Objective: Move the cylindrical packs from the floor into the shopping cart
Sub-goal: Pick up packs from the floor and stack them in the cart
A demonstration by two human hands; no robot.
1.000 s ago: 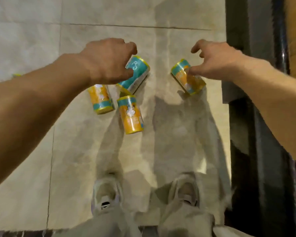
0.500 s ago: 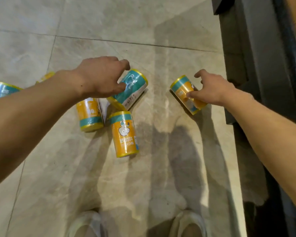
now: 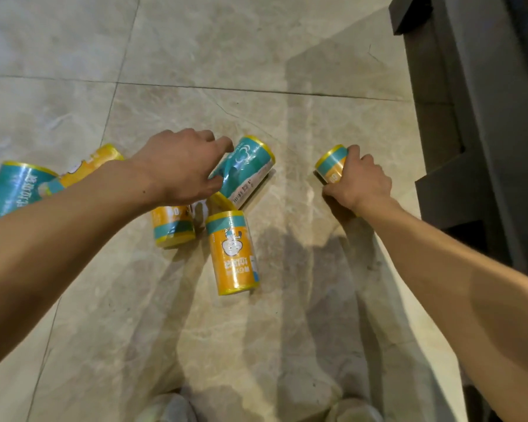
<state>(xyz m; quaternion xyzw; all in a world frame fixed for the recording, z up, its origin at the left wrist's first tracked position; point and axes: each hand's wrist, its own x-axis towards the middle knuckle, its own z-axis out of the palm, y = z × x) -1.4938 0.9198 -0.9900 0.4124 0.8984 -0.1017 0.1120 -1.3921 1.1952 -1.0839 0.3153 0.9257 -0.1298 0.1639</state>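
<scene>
Several cylindrical packs lie on the tiled floor. My right hand (image 3: 360, 184) grips an orange pack with a teal band (image 3: 333, 166) lying on the floor at the right. My left hand (image 3: 180, 166) reaches over a teal pack (image 3: 244, 170), thumb and fingers curled on either side of it and touching its wrapper. Below it lie two orange packs, one at the centre (image 3: 233, 254) and one half under my wrist (image 3: 173, 228). Another teal pack (image 3: 13, 190) and an orange pack (image 3: 89, 164) lie at the far left, partly behind my left forearm. No shopping cart shows.
A dark cabinet base or plinth (image 3: 470, 147) runs along the right side, close to my right hand. My two shoes (image 3: 168, 408) show at the bottom edge. Open tiled floor (image 3: 256, 56) stretches ahead of the packs.
Both hands have dropped toward the floor. My right hand has wrapped round the orange pack at the right. My left hand has come down onto the teal pack.
</scene>
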